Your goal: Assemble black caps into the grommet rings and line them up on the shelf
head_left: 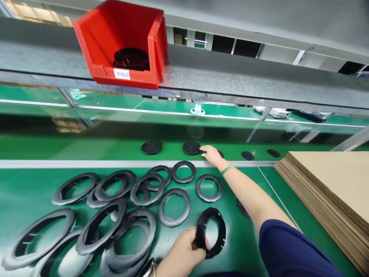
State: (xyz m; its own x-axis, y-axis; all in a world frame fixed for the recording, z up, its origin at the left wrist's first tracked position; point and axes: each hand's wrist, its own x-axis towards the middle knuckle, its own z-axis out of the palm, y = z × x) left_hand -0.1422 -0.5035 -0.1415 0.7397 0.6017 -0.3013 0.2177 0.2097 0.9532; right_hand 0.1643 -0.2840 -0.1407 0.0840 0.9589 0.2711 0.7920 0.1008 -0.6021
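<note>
My left hand (pixel 188 252), low in the middle of the view, is closed round a black plastic ring (pixel 221 234). The ring is tilted up, with short slots or tabs showing inside its rim. Across the metal rail my right hand (pixel 212 154) stretches out, fingers apart, at the right edge of a flat black disc (pixel 191 147). Whether the fingertips touch this disc or only hover beside it, I cannot tell. Another black disc (pixel 151 147) lies to its left. A further dark piece (pixel 220 154) is partly hidden behind my right hand.
Several loose black rings (pixel 174 207) cover the green table at left and centre, some overlapping. At right stands a stack of cardboard sheets (pixel 331 173). A red bin (pixel 155 57) with black parts sits on the grey shelf (pixel 230 73) above. Smaller black pieces (pixel 248 155) lie farther right.
</note>
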